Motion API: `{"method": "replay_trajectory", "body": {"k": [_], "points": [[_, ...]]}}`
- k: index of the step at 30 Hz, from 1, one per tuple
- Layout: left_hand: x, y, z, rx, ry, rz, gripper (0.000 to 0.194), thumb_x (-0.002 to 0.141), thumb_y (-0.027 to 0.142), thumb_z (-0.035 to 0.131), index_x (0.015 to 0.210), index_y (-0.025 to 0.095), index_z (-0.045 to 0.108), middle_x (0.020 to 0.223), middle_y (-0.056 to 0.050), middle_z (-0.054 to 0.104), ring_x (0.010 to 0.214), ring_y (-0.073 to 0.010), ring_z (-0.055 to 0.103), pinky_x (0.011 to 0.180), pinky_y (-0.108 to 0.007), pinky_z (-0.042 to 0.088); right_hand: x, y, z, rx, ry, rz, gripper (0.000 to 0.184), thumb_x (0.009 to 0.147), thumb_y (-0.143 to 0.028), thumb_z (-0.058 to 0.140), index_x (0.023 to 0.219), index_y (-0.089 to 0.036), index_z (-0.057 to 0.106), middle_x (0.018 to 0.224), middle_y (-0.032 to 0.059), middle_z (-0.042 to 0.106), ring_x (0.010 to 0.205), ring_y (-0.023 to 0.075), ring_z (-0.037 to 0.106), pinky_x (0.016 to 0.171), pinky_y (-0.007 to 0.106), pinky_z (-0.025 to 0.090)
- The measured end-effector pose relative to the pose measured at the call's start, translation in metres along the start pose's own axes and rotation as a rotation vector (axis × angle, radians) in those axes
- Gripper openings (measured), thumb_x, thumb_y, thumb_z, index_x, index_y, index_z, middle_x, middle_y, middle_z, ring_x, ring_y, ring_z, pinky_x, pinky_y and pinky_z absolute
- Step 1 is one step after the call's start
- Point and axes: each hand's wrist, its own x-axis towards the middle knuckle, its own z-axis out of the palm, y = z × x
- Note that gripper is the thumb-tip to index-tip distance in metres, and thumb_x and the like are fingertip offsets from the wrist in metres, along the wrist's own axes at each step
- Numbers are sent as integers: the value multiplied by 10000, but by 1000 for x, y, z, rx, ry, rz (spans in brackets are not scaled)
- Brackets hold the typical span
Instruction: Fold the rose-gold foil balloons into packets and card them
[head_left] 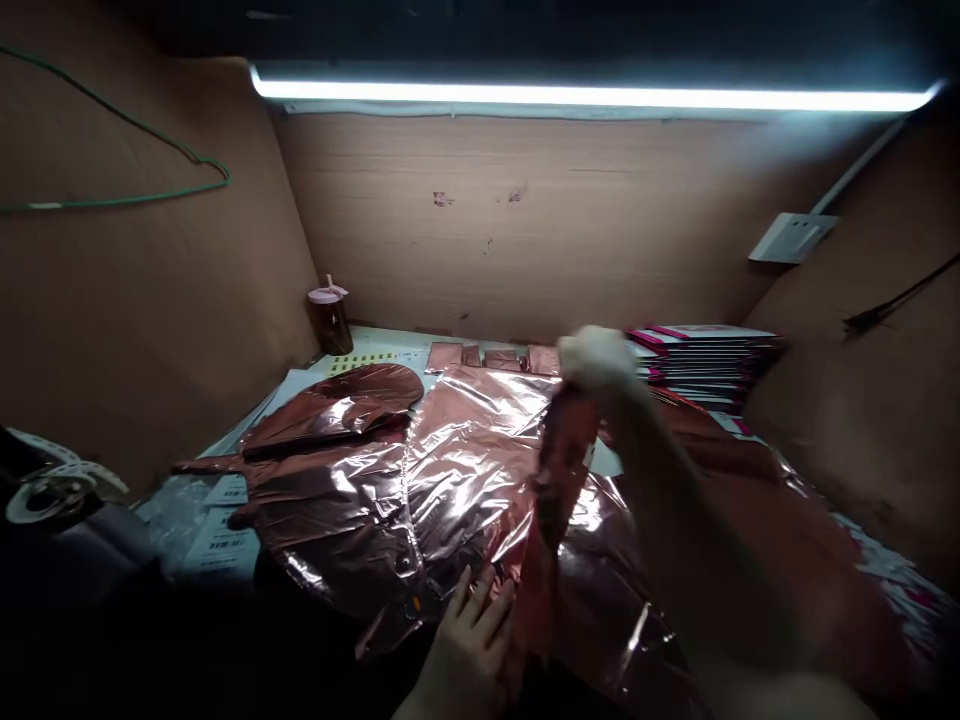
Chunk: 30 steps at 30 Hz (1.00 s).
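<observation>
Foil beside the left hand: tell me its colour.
The foil is shiny coppery pink, best seen in the head view.

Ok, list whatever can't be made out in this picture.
Head view, motion blur: the bare right hand's exact contact with the raised shiny copper-pink foil.
Head view, too small and dim: print on the white barcode labels.
Head view, left edge: rest of the green wire hanger.
Head view, right forearm: part of the reddish foil sheeting behind it.

Workshop bench (pixel 373 340), tube light (pixel 592 97), brown walls (pixel 600 225), pink-edged stack (pixel 701 365), barcode labels (pixel 225 545)
</observation>
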Motion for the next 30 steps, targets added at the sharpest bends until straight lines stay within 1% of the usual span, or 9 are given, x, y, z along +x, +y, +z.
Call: {"method": "replay_trajectory", "body": {"k": [3,6,8,11,15,18,23,26,30], "points": [[-12,4,7,-15,-18,-99,496,851,426,575,1237,124,645,1250,-151,660,1203,-340,591,988,-510,520,2,-79,51,27,-196,-127,395,956,-492,526,1076,-137,652,1078,84,676,960,192,654,867,388,528],[-30,6,15,15,-72,-268,592,842,447,604,1374,194,559,1225,-116,683,1117,-305,650,900,-441,585,-29,-90,102,51,-368,-333,557,973,-584,394,949,-129,713,990,118,712,937,227,676,835,342,526],[-39,7,20,31,-75,-339,551,873,393,600,1403,260,531,1170,-71,714,1066,-271,677,853,-394,609,-56,-65,127,32,-408,-416,602,982,-590,342,984,-123,722,1044,161,704,1006,278,664,874,381,511],[-46,10,23,12,-15,-372,515,868,454,621,1336,241,597,1074,-82,741,933,-251,720,721,-332,638,-89,0,151,-17,-413,-471,541,998,-525,351,1223,-131,647,1286,205,602,1206,340,566,994,486,445],[-42,13,16,-108,36,-397,387,898,436,603,1241,266,657,880,-38,758,697,-193,719,584,-266,623,-111,93,170,109,-447,-757,518,981,-374,437,1479,-234,416,1571,109,328,1441,283,313,1135,472,352],[-34,18,4,-132,-28,-434,376,920,346,591,1283,260,633,915,-50,752,759,-199,719,620,-266,622,-115,142,190,172,-295,-950,654,894,-180,461,1531,-213,315,1598,91,267,1488,280,186,1159,520,316],[-35,12,-34,-123,81,-85,245,911,265,629,1150,281,676,1004,-29,727,970,-193,688,918,-327,569,-110,173,212,123,-107,-1023,626,903,-47,360,1500,-233,384,1495,92,455,1424,252,355,1124,516,383],[-57,-10,-66,-66,278,-95,470,852,215,700,1299,261,561,1121,-33,686,1085,-183,648,1052,-361,491,-115,181,205,141,-169,-1012,587,937,-112,404,1499,-278,378,1514,72,425,1409,242,382,1113,473,411],[-63,-44,-90,-46,12,-240,1042,753,494,752,1540,109,189,1471,-254,408,1389,-383,388,1132,-579,326,-137,191,188,197,-276,-976,600,919,-129,418,1489,-313,391,1538,52,383,1412,247,378,1113,466,407]]}}
